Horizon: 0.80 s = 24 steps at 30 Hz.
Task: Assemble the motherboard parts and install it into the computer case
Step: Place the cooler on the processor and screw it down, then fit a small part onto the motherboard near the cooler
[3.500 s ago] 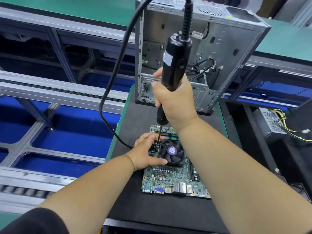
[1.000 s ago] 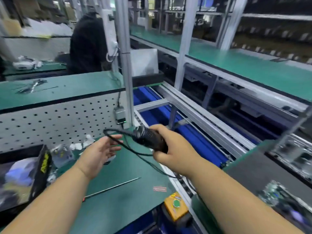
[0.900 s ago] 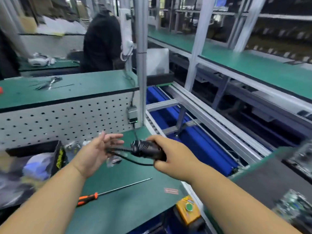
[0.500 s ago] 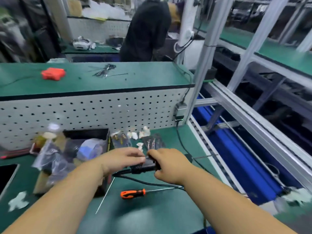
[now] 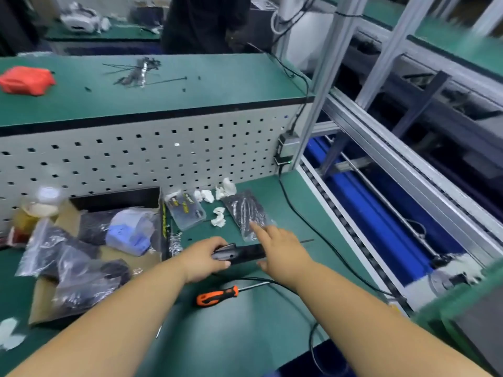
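Gripping the black electric screwdriver (image 5: 239, 253) in the left hand (image 5: 202, 258) on the green surface (image 5: 245, 336); right hand (image 5: 283, 254) released, fingers extended above it.

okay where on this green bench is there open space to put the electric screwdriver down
Bare mat lies in front of the orange-handled screwdriver, between the forearms, and right of the bag of black screws up to the black cable. Crowded: the cardboard tray of bags on the left, and the clear case and white scraps by the pegboard.
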Each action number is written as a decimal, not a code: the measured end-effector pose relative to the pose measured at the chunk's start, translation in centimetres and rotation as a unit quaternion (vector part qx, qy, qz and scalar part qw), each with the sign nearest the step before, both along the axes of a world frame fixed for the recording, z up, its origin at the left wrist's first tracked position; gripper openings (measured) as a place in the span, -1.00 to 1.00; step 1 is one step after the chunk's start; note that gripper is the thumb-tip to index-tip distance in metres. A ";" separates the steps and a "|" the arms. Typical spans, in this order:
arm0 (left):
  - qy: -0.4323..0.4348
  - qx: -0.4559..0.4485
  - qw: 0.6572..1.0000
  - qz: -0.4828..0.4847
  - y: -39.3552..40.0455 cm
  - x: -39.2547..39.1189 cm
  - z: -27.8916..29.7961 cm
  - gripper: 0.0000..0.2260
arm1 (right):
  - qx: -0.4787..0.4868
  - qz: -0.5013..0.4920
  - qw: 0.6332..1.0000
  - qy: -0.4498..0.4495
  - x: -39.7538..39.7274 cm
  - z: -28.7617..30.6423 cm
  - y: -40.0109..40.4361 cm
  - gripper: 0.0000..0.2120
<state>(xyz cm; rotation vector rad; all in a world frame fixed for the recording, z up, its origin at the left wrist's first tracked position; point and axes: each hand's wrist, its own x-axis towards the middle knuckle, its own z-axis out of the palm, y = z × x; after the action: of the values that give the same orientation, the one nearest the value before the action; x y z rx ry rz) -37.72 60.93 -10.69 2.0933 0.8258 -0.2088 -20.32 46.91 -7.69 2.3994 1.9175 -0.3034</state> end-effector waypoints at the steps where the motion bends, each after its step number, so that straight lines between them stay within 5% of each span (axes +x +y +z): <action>1: 0.009 0.000 1.000 0.000 0.2 0.1 -0.7 -0.69 | 0.003 -0.023 1.000 0.003 0.9 -0.1 -1.0 -0.16; 12: 0.162 0.114 0.980 -0.033 -0.1 4.7 -2.7 -0.55 | 0.010 -0.255 0.966 0.044 8.1 0.9 -14.9 -0.24; 15: 0.089 0.118 0.989 -0.013 -2.9 8.8 -0.7 -0.43 | 0.034 -0.312 0.948 0.058 9.5 1.4 -19.4 -0.27; 20: -0.107 0.062 0.991 -0.055 -12.0 16.7 3.0 -0.58 | 0.118 -0.391 0.910 0.074 12.0 3.5 -27.8 -0.44; 24: -0.171 0.018 0.978 -0.121 -21.2 21.9 5.9 -0.65 | 0.184 -0.448 0.872 0.064 14.1 5.7 -35.6 -0.53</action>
<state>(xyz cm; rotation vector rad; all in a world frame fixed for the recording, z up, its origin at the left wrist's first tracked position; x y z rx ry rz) -15.82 39.72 -4.75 2.1788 0.3725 0.0393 -6.19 11.29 -1.94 3.4625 0.7724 -0.1230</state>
